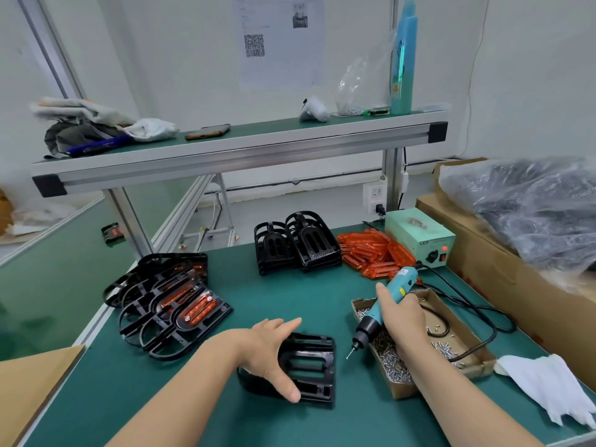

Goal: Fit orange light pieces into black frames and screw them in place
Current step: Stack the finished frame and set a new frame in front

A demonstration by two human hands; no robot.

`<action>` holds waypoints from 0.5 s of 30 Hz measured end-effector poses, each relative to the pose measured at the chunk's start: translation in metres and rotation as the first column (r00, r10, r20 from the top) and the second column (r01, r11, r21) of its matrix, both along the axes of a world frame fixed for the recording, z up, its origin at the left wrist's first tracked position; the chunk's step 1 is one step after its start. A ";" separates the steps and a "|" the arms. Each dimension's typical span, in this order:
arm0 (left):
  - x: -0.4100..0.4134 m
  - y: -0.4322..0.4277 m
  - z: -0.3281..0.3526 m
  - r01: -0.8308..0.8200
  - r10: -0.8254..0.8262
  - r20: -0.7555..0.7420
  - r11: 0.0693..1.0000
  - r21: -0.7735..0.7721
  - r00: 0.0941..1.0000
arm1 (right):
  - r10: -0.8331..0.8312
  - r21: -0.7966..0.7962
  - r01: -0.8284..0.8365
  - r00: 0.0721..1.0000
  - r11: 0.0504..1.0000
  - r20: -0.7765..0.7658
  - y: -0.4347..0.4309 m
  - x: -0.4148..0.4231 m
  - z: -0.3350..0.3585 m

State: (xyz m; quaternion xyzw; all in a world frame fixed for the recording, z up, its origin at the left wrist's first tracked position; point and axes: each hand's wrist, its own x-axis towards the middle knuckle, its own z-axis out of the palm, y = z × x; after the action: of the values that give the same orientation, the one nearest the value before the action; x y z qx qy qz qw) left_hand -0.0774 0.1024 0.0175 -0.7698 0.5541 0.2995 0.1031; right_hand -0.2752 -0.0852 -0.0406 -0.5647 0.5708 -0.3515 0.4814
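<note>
An empty black frame lies on the green mat near the front. My left hand spans its left end, thumb at the near edge and fingers stretched over the far edge. My right hand grips a teal electric screwdriver, its bit pointing down-left just right of the frame. A cardboard tray of screws sits under that hand. Loose orange light pieces are heaped at the back right. Two stacks of empty black frames stand beside them. Frames fitted with orange pieces are piled at the left.
A green power unit feeds the screwdriver cable. A cardboard box holding a plastic bag lines the right edge. White cloth lies at the front right, cardboard at the front left. A shelf spans overhead.
</note>
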 end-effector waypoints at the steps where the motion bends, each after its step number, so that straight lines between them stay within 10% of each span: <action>1: -0.001 0.001 -0.003 0.004 -0.004 0.017 1.000 0.013 1.000 | 0.001 0.000 -0.001 1.000 1.000 -0.003 0.000 0.000 0.000; 15: -0.022 0.031 -0.040 -0.050 0.113 0.225 0.963 -0.266 0.968 | 0.220 0.011 -0.245 0.848 0.969 -0.481 -0.004 -0.018 0.026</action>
State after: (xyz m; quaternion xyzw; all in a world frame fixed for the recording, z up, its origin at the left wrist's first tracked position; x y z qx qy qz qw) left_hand -0.0998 0.1333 -0.0227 -0.8292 0.5397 0.1345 0.0550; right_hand -0.2936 -0.0892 -0.0147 -0.7109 0.5903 -0.1542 0.3498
